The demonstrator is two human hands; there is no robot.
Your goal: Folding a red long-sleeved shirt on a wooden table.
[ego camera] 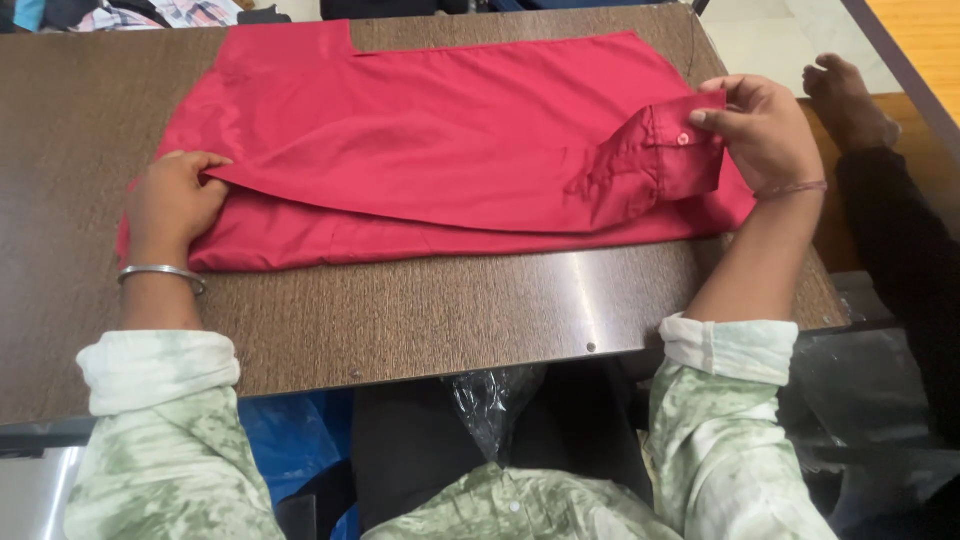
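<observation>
Two hands work the red shirt point(440, 130) lying flat on the brown table point(420, 310): your left hand point(175, 200) pinches the folded edge, your right hand point(765, 130) grips the buttoned cuff point(680, 150). Tug the cuff too hard and the sleeve fold may skew.

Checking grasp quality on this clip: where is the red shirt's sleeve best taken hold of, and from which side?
At the buttoned cuff, coming from the right: it is the stiff free end of the sleeve, lying across the red shirt, and the right hand already pinches it there.

Both hands point(175, 200) point(765, 130), fingers pinched shut
</observation>
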